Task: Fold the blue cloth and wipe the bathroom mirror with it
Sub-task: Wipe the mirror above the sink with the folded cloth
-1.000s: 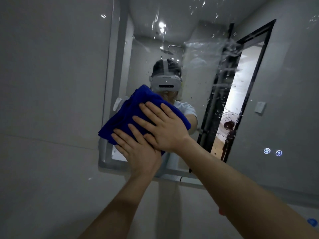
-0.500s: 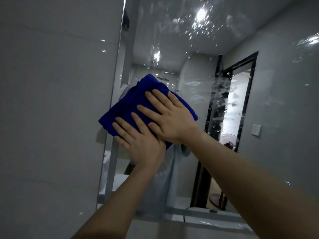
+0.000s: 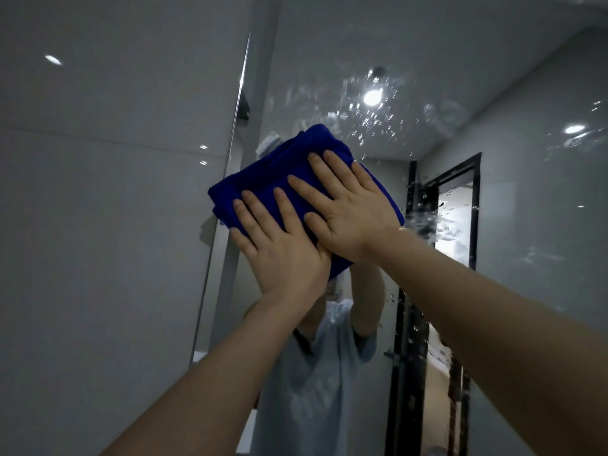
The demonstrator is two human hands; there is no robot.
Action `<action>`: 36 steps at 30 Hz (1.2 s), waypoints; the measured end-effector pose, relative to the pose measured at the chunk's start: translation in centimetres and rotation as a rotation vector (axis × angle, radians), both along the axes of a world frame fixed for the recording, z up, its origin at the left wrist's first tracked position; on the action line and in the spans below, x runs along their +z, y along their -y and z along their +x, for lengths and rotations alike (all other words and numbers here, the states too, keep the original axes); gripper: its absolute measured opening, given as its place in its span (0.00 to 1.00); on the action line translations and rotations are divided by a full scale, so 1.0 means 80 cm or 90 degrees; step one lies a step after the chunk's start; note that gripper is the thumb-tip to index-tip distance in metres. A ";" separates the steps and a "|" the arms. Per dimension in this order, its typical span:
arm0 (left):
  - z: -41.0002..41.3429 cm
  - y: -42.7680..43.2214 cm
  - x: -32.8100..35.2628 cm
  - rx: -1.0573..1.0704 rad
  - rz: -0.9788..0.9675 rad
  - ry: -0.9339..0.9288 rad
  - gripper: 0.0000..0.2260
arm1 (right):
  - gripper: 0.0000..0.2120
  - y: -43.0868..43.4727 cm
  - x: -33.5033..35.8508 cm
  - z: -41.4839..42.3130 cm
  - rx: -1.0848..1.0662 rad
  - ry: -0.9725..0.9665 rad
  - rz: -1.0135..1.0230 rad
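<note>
The one head-worn camera is looking forward and pointing upward from close to the mirror (image 3: 329,54), taking in the grey wall (image 3: 98,225) on the left and catching the wearer's own reflection (image 3: 312,390) low in the middle.

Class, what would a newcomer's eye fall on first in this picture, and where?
The folded blue cloth sits mid-frame against the mirror, with the left hand and right hand pressed flat on it. Up and to the right, droplets glitter on the glass around a reflected light.

Cloth (image 3: 269,179) half under left hand (image 3: 279,251), right hand (image 3: 352,212) (mirror (image 3: 526,192) cropped)
</note>
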State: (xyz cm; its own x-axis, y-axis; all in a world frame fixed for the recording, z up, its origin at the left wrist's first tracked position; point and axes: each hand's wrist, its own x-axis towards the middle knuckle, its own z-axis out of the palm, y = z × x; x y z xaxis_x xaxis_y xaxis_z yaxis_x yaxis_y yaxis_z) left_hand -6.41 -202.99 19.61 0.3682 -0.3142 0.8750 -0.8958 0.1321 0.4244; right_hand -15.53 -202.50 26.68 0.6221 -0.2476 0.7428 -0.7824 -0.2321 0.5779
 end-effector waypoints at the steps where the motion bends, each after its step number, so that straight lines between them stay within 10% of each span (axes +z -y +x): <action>1: 0.002 0.002 0.009 0.004 -0.010 0.010 0.36 | 0.36 -0.001 0.007 0.001 -0.009 0.011 0.003; 36: 0.043 0.000 0.218 0.065 -0.051 0.200 0.34 | 0.24 0.006 0.178 0.019 0.057 0.202 -0.016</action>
State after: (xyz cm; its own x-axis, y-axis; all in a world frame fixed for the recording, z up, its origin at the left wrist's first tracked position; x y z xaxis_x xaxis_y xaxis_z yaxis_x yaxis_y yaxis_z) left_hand -2.99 -202.97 37.04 0.1032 -0.2150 0.9712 -0.9914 0.0567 0.1179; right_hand -14.05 -203.00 40.94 0.3773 -0.1810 0.9082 -0.9013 -0.2973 0.3152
